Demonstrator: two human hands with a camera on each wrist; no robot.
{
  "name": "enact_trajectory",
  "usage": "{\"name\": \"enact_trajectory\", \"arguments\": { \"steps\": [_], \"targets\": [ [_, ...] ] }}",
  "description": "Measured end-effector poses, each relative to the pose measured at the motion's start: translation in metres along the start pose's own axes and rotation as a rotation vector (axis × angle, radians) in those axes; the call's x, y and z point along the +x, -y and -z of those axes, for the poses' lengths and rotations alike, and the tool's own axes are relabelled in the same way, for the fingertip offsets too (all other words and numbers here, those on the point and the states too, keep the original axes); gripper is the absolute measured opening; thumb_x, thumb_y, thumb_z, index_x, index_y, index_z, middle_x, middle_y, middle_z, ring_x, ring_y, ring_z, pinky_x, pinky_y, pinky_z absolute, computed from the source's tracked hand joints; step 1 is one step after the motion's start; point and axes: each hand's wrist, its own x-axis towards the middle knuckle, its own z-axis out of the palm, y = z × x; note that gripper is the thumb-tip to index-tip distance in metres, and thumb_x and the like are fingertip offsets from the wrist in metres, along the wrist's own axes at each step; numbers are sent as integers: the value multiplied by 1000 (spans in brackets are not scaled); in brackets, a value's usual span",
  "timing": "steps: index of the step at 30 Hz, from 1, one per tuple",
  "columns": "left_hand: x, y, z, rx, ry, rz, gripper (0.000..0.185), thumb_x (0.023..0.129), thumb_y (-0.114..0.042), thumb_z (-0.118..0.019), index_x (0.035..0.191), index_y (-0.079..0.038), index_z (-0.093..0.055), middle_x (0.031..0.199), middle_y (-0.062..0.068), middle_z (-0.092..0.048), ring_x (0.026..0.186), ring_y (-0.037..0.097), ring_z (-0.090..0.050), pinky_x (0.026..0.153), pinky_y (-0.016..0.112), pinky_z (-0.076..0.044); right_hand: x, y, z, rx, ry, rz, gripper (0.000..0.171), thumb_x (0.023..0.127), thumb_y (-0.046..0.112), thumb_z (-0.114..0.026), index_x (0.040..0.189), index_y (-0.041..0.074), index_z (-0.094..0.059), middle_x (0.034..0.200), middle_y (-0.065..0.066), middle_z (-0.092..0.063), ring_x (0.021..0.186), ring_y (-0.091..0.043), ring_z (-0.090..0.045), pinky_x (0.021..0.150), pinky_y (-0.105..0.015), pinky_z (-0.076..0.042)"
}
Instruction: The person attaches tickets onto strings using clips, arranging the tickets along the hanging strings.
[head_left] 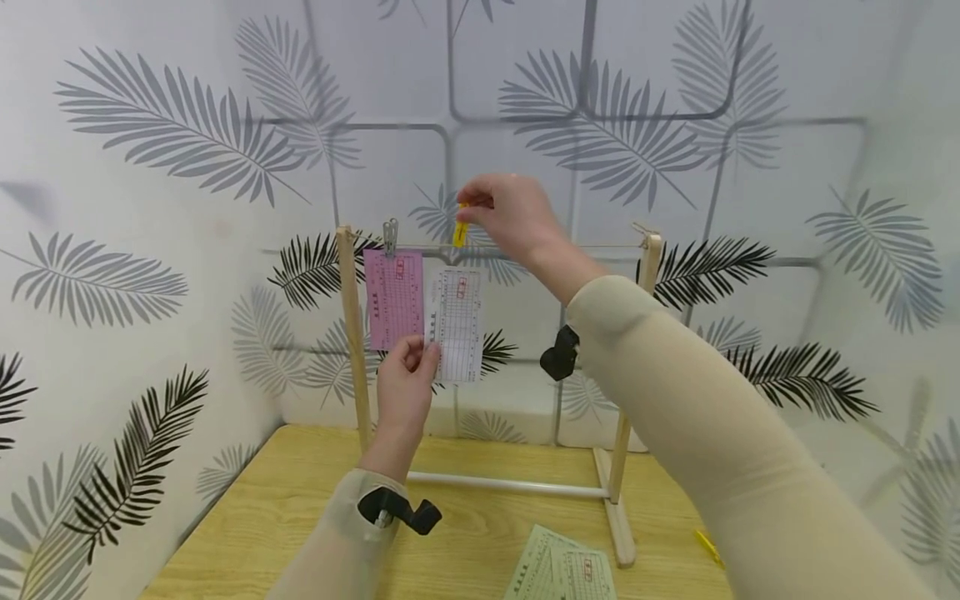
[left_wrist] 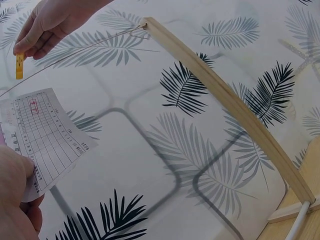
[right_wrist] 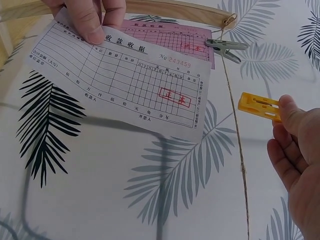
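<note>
1. Two hands were at work in my head view: the left hand (head_left: pixel 405 375) had its fingers pinching the white slip (head_left: pixel 459 333) by the lower left edge, while the right hand (head_left: pixel 517 217) had its fingers grasping one end of a yellow clip (head_left: pixel 461 227).
2. From the right wrist camera I saw the clip just beside the string (right_wrist: pixel 243 169), not touching it; whether its mouth was parted, I could not tell.
3. The white slip hung just below the string, overlapping part of the pink slip (head_left: pixel 393 292), which a grey clip (head_left: pixel 390 237) held there.
4. I judged the low, one-sided pinch the main risk: the slip's far top corner was unsupported and could curl or swing away from the clip.
5. With that gap, I thought closing the clip too early could catch string alone.
6. A weak grasp on the clip's end could let it twist or drop to the tabletop (head_left: pixel 225 517).
7. Pressing on the string could make it bounce, and a sideways brush could disturb the pink slip.
</note>
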Motion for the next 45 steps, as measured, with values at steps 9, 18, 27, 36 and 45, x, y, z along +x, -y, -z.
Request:
{"name": "enact_trajectory", "arguments": {
  "steps": [9, 18, 27, 36, 45],
  "targets": [
    [6, -1, 0, -17, -28, -36, 15, 110, -9, -70, 120, 3, -71, 114, 19, -78, 100, 21, -71, 87, 34, -59, 5, 2, -6, -12, 8, 14, 26, 105, 20, -79, 127, 8, -80, 122, -4, -79, 115, -21, -71, 102, -35, -55],
    [9, -3, -2, -21, -29, -20, 17, 111, -11, -69, 121, 2, -70, 116, 18, -77, 101, 22, -71, 83, 28, -57, 7, -2, -14, -20, 20, 0, 25, 105, 19, -78, 128, 7, -79, 124, -5, -79, 116, -22, -71, 103, -36, -55],
    [12, -8, -2, -9, -14, -24, 19, 112, -15, -68, 124, 0, -72, 118, 16, -78, 104, 23, -71, 82, 29, -55, 7, -1, -17, -14, 42, -9, 24, 105, 17, -78, 127, 7, -79, 122, -5, -79, 114, -22, -70, 102, -36, -56],
    [17, -5, -3, -34, -15, -29, 18, 111, -12, -69, 122, 1, -71, 117, 17, -79, 105, 23, -73, 82, 25, -56, 6, 0, -16, -9, 66, -20, 24, 106, 18, -78, 127, 6, -79, 122, -5, -79, 114, -22, -71, 102, -36, -56],
    [16, -2, -2, -40, -3, -38, 16, 111, -10, -69, 121, 2, -70, 117, 18, -78, 105, 23, -73, 82, 25, -56, 7, 0, -17, -25, 109, -18, 27, 107, 17, -77, 130, 5, -78, 124, -7, -78, 116, -23, -70, 104, -38, -55]
  ]
}}
